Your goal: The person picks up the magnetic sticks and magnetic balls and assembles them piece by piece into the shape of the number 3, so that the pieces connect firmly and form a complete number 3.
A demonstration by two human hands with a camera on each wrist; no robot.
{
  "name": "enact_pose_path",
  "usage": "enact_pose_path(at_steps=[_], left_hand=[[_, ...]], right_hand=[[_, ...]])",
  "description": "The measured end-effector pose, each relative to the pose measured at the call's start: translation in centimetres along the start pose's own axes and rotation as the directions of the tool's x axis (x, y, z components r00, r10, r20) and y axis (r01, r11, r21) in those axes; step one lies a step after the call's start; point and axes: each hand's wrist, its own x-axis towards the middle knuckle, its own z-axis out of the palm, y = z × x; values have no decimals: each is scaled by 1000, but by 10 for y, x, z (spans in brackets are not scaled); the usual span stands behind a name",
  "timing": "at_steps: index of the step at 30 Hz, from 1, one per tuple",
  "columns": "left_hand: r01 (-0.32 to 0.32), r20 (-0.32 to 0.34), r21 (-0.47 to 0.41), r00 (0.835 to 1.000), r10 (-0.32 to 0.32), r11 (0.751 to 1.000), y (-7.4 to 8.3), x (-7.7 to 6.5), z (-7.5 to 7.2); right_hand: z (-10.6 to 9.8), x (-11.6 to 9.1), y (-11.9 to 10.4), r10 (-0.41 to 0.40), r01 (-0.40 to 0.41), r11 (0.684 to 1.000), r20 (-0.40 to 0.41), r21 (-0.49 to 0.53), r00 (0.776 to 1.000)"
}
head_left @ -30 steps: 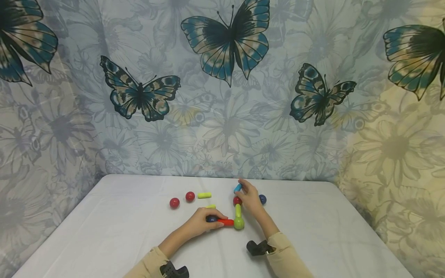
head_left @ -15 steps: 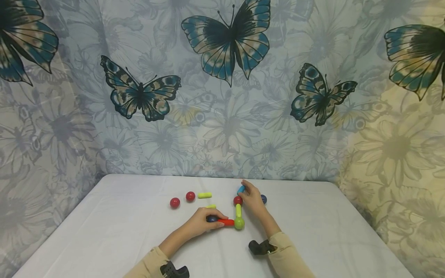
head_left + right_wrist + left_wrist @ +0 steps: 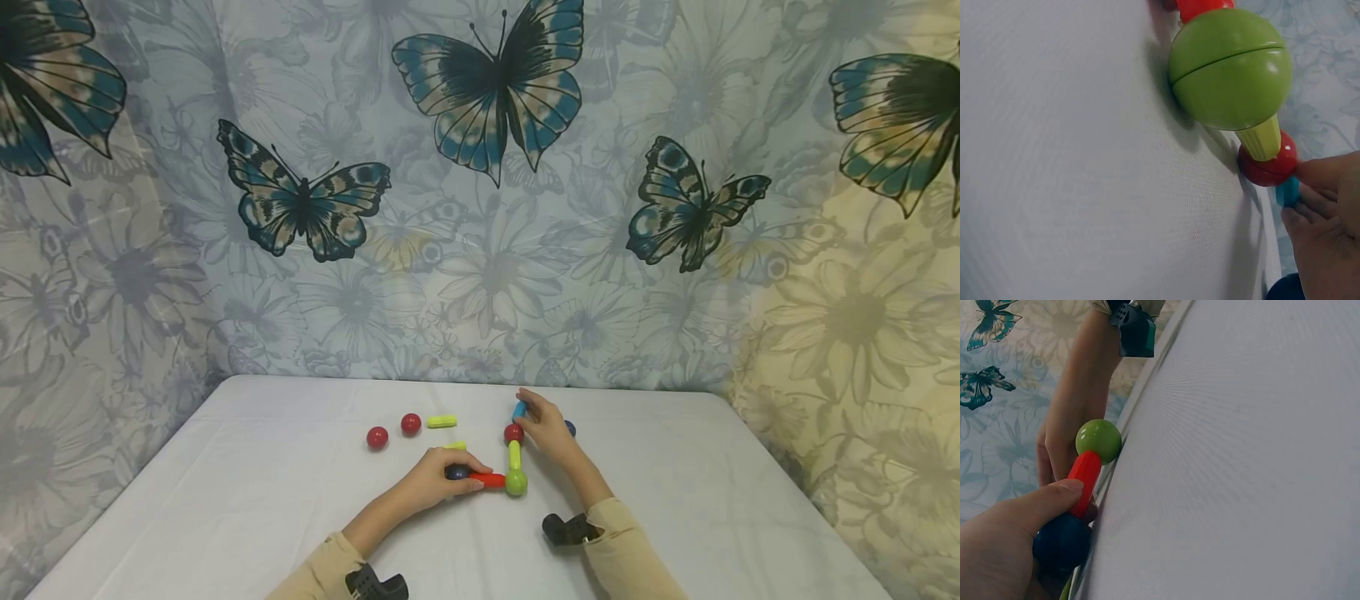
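Note:
My left hand (image 3: 437, 478) grips a red rod (image 3: 1087, 475), thumb laid along it, with the dark blue ball (image 3: 1063, 542) at its near end inside the grasp. The rod's other end meets a green ball (image 3: 516, 482). From that ball a yellow-green rod (image 3: 514, 455) runs away to a red ball (image 3: 513, 433), making an L-shaped chain. Beyond it, my right hand (image 3: 551, 431) pinches a light blue rod (image 3: 1287, 192) between thumb and fingers, the rod's near end right at the red ball.
Two loose red balls (image 3: 377, 437) lie on the white table (image 3: 225, 500) to the left, beside a yellow-green rod (image 3: 442, 422). Another such rod (image 3: 455, 446) shows partly behind my left hand. A blue ball (image 3: 571, 428) is half hidden by the right hand. A patterned cloth (image 3: 480, 317) hangs behind.
My right hand has shifted slightly right, and the light blue rod has come from a slant beside the red ball into line behind it. The left hand stays still.

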Motion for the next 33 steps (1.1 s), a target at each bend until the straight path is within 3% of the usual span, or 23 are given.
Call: enact_pose_path(at_steps=[7, 16, 28, 33], left_hand=[[24, -2, 14, 1000, -24, 1000, 1, -1, 0], [30, 3, 17, 1000, -30, 999, 3, -2, -1], [5, 1, 4, 1000, -5, 1000, 2, -1, -1], [-25, 0, -6, 1000, 25, 1000, 1, -1, 0]], right_hand=[[-4, -3, -2, -32, 31, 999, 27, 13, 999], [-1, -3, 0, -68, 67, 993, 4, 101, 998], [11, 0, -4, -61, 64, 983, -26, 170, 998], [17, 0, 1, 14, 0, 980, -67, 201, 998]])
